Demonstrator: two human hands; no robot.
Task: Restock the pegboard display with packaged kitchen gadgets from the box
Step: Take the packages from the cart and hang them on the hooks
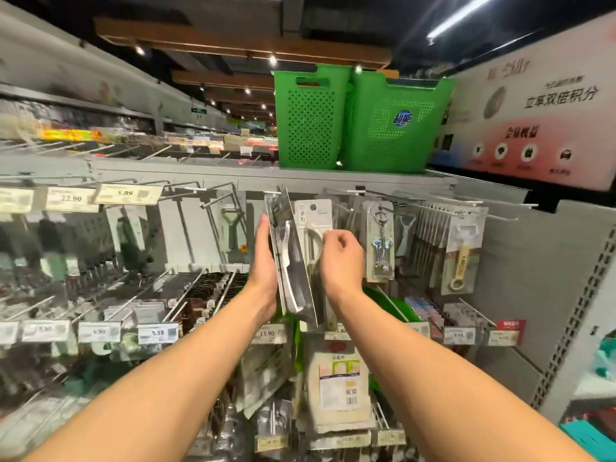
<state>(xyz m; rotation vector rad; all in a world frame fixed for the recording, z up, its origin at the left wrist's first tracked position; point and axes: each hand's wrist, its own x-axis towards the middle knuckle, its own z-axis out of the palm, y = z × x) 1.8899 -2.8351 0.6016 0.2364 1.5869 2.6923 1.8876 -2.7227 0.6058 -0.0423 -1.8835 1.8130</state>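
Risk: the grey pack (pixel 293 261) is tilted, its top just beside the hook (pixel 272 194) on the pegboard (pixel 540 261), and whether the hang hole is on the hook can't be told. If it misses the tip, the pack could slide down onto the lower rows. It looks like more than one card, so an outer one may slip. Pulling on the white pack (pixel 313 218), which hangs right behind, could drag it off its own hook. The box is not in view.

Grip: the left hand (pixel 265 261) lies flat along the grey pack's left face with fingers straight up, carrying it; the thumb is hidden. The right hand (pixel 343 258) has a narrow grip, fingers curled, tips at the white pack's right edge, seemingly pinching it aside.
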